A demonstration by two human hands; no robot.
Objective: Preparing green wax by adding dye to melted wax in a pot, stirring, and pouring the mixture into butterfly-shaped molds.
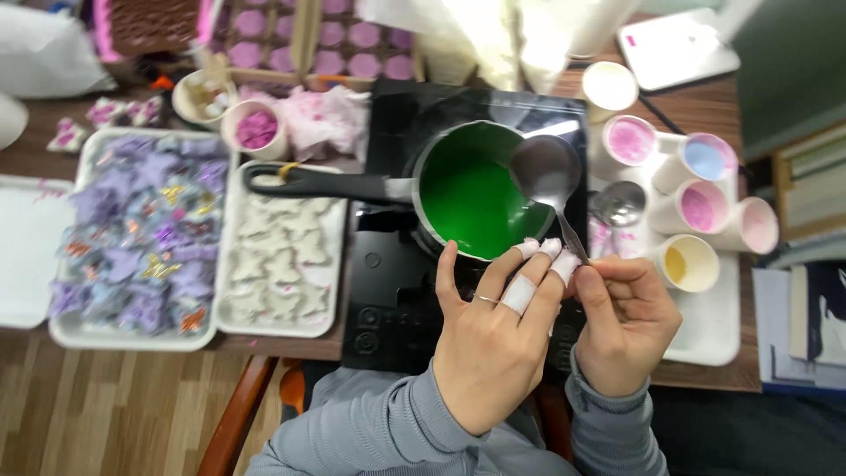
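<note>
I pinch the handle of a metal spoon (548,176) in my right hand (624,328), fingers closed on it, with the bowl of the spoon out ahead of my grip, over the near rim of the saucepan (476,189). My left hand (490,342) lies just beside the right one, its taped fingertips (551,249) touching the spoon handle where my right fingers hold it; I cannot tell whether the left truly grips the handle or only rests against it. The pan, full of green liquid, sits on a black hob (388,300) just ahead of both hands, its black handle running away to the left. Right of my grip stand paper cups (705,189) of pink, blue and yellow colour on a white tray (718,339), with a second spoon (619,204) lying among them. Well to the left of my hands are two trays (141,335) of butterfly shapes, one purple, one white.
</note>
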